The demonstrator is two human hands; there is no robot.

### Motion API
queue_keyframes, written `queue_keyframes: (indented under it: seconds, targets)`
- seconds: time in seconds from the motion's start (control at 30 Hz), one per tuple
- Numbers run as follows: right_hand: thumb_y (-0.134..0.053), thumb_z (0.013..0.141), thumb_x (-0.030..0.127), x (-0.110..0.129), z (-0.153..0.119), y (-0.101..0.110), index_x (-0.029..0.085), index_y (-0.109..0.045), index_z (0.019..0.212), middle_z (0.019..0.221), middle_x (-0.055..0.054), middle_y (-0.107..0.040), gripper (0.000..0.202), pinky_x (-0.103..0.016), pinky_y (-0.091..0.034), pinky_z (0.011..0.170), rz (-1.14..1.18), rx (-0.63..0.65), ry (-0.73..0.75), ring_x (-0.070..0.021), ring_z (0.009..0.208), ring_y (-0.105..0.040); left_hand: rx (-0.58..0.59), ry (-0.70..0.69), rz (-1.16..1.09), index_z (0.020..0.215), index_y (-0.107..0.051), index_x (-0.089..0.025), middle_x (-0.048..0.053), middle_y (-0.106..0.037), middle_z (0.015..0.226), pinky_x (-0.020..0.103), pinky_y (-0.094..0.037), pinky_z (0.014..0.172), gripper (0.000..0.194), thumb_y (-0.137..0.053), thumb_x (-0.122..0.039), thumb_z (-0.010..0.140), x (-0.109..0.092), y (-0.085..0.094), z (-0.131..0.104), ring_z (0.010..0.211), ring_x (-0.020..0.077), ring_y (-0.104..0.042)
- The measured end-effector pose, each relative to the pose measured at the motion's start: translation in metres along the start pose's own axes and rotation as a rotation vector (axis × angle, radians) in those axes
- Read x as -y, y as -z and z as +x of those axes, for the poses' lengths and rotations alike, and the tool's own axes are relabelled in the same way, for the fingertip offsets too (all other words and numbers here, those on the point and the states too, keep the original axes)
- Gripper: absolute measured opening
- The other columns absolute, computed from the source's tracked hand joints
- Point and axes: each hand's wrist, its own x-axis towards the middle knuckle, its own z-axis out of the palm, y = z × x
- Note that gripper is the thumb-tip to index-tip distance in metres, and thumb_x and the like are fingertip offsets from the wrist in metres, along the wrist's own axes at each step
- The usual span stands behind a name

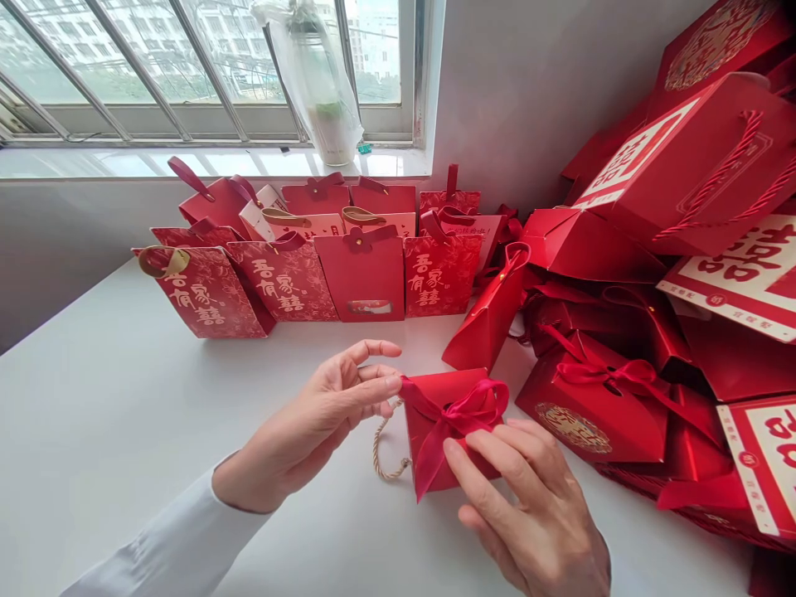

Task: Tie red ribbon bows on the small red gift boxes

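A small red gift box point(444, 394) stands on the white table, tied on top with a dark pink ribbon bow point(463, 414). My left hand point(339, 398) pinches the left end of the ribbon between thumb and fingers, its index finger lifted free. On the near right side, my right hand point(528, 497) rests its fingertips on the bow and box, fingers apart and thumb away from them. From the box's left side hangs a beige twisted cord handle point(381, 464). My right hand covers the box's near right corner.
Several red gift bags point(283, 282) stand in rows along the wall. A narrow red box point(491, 315) stands just behind the bow. Red boxes point(672, 166) are heaped on the right. A plastic-wrapped bottle point(320, 91) stands on the windowsill point(205, 162).
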Motion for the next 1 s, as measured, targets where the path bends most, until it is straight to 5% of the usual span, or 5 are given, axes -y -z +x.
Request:
queue_keyframes:
  seconds: [0.3, 0.57, 0.83, 1.0]
  targets:
    - [-0.035, 0.097, 0.025, 0.001, 0.0, -0.001, 0.01, -0.069, 0.098, 0.089, -0.012, -0.064, 0.037, -0.04, -0.045, 0.083, -0.022, -0.001, 0.002, -0.0225, 0.087, -0.058, 0.068, 0.012, -0.107, 0.104, -0.053, -0.022, 0.0, -0.059, 0.082, 0.028, -0.052, 0.08, 0.021, -0.06, -0.028, 0.085, 0.006, 0.0, 0.002, 0.077, 0.0114, -0.061]
    - [-0.034, 0.098, 0.025, 0.0, 0.001, -0.001, 0.009, -0.069, 0.098, 0.089, -0.013, -0.065, 0.039, -0.041, -0.045, 0.081, 0.002, 0.004, 0.005, -0.0237, 0.087, -0.057, 0.213, -0.2, 0.369, 0.093, -0.052, -0.019, 0.001, -0.058, 0.082, 0.022, -0.048, 0.063, 0.016, -0.06, -0.03, 0.084, 0.005, 0.002, -0.005, 0.074, 0.0121, -0.056]
    - [-0.034, 0.098, 0.024, 0.0, 0.001, -0.001, 0.008, -0.069, 0.097, 0.089, -0.013, -0.065, 0.038, -0.041, -0.044, 0.083, -0.003, -0.004, 0.008, -0.0238, 0.087, -0.057, 0.062, -0.388, 0.923, 0.08, -0.06, -0.019, -0.003, -0.063, 0.073, 0.02, -0.036, 0.052, 0.018, -0.048, -0.03, 0.089, 0.003, 0.0, -0.009, 0.06, 0.0087, -0.049]
    - [-0.034, 0.098, 0.023, 0.001, 0.002, -0.001, 0.008, -0.068, 0.098, 0.099, -0.014, -0.066, 0.038, -0.04, -0.045, 0.083, -0.018, -0.005, 0.032, -0.0238, 0.092, -0.058, -0.015, -0.428, 0.967, 0.075, -0.06, -0.019, -0.003, -0.06, 0.07, 0.02, -0.032, 0.049, 0.025, -0.046, -0.032, 0.09, 0.003, -0.001, -0.007, 0.058, 0.009, -0.044]
